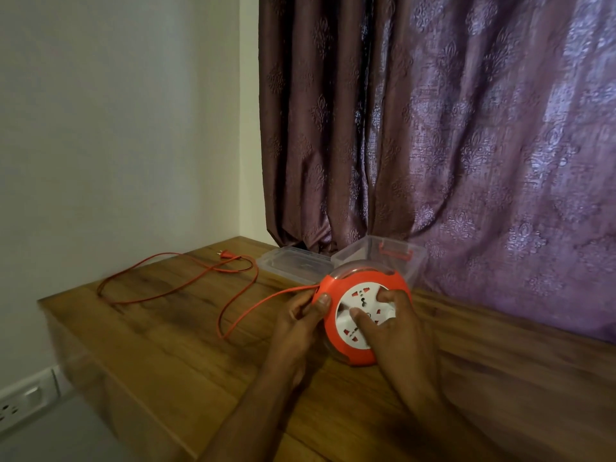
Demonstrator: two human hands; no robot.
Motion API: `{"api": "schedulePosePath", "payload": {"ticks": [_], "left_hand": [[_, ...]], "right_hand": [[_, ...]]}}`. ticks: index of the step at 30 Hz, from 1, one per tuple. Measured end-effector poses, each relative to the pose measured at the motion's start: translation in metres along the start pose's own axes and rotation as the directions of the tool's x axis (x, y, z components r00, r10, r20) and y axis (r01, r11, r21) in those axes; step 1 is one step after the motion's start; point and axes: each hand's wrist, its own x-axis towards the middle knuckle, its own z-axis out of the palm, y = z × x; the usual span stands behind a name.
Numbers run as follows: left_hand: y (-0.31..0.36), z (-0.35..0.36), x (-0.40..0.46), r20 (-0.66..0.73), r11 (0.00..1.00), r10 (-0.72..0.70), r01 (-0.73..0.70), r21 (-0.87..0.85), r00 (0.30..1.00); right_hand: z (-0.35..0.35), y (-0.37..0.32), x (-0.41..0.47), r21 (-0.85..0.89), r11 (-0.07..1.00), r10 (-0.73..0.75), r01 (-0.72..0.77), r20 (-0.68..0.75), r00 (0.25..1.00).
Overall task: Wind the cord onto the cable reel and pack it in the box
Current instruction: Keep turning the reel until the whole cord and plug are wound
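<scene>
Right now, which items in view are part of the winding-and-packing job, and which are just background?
Job:
- cable reel, held by left hand and right hand
- orange cord, plug, loose on table
- clear box
- lid

Background:
- curtain
- wall socket

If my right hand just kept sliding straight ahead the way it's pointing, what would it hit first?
The right hand already rests on the cable reel, pointing up and away. Past the reel's far edge, the clear plastic box by the curtain likely comes first, though depth is hard to judge.
</scene>
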Motion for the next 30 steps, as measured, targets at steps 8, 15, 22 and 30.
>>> {"api": "schedulePosePath", "payload": {"ticks": [8, 15, 22, 30], "left_hand": [[-0.002, -0.005, 0.003, -0.019, 0.996, -0.065, 0.064, -0.069, 0.998], [-0.004, -0.003, 0.003, -0.039, 0.987, -0.062, 0.055, -0.151, 0.997], [-0.004, -0.008, 0.006, -0.087, 0.977, -0.070, 0.051, -0.206, 0.994], [-0.005, -0.008, 0.006, -0.069, 0.975, -0.081, 0.065, -0.213, 0.994]], "right_hand": [[0.000, -0.008, -0.004, 0.378, 0.899, 0.182, -0.224, 0.144, 0.973], [-0.001, -0.020, -0.013, 0.612, 0.607, 0.335, -0.507, 0.381, 0.861], [-0.003, -0.017, -0.008, 0.309, 0.947, 0.052, -0.091, 0.133, 0.990], [-0.004, -0.021, -0.019, -0.417, 0.814, -0.367, 0.405, 0.172, 0.914]]}}
